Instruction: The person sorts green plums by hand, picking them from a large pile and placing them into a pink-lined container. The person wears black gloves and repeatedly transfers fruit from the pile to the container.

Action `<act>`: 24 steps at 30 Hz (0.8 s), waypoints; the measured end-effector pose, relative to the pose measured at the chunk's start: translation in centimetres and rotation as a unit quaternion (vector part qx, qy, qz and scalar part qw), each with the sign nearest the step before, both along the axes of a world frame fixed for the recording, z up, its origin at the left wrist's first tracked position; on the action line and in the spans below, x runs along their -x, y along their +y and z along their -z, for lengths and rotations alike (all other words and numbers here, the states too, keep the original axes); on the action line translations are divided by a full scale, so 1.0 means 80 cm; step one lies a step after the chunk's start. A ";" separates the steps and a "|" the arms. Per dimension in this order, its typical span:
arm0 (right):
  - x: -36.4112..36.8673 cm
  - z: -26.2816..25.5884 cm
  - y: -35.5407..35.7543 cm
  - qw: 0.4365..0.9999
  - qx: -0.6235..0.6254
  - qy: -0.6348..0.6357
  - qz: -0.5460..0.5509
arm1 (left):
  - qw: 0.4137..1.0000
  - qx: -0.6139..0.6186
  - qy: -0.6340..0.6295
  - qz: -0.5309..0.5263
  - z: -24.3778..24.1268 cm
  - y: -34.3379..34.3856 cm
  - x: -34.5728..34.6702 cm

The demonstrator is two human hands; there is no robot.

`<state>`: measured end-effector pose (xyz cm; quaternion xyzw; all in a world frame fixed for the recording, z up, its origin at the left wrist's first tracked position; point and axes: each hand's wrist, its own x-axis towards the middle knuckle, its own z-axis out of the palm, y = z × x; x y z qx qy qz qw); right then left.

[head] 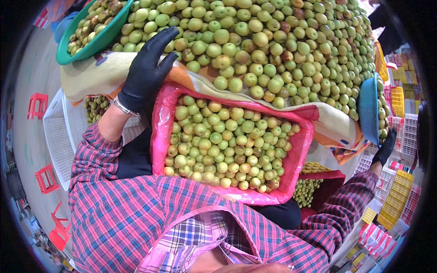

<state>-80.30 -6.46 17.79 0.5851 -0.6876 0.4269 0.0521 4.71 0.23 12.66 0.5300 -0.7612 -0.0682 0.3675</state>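
My left hand (pixel 146 68), in a black glove, is raised at the near left edge of a large heap of green jujube-like fruits (pixel 259 41). Its thumb and fingers are apart, with nothing between them. A pink crate lined with plastic film (pixel 309 143) lies before me, holding many of the fruits (pixel 225 143). My right hand (pixel 385 146), also black-gloved, is far out at the right, at the lower rim of a blue plastic basket (pixel 368 109) of fruits. Its fingers are partly hidden, and its grip cannot be made out.
A green basin (pixel 65 51) of browner fruits stands at the upper left. A patterned cloth (pixel 92 71) edges the heap. A white crate (pixel 56 119) is at the left, beyond it red stools (pixel 37 105). Another crate of small fruits (pixel 331 175) and stacked yellow crates (pixel 396 194) are at the right.
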 end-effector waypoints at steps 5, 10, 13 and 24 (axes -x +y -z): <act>-0.204 -0.083 0.023 0.993 0.080 0.072 -0.044 | 0.999 0.032 -0.018 0.024 0.002 -0.010 0.032; -0.497 -0.002 0.007 0.922 -0.156 -0.051 -0.351 | 0.995 0.013 -0.092 0.045 0.005 -0.008 0.091; -0.640 0.030 0.016 0.882 -0.110 0.080 -0.451 | 0.989 -0.009 -0.139 0.044 0.029 -0.027 0.111; -0.709 0.067 0.006 0.920 -0.167 0.030 -0.352 | 0.811 -0.358 0.423 0.186 0.027 -0.046 0.087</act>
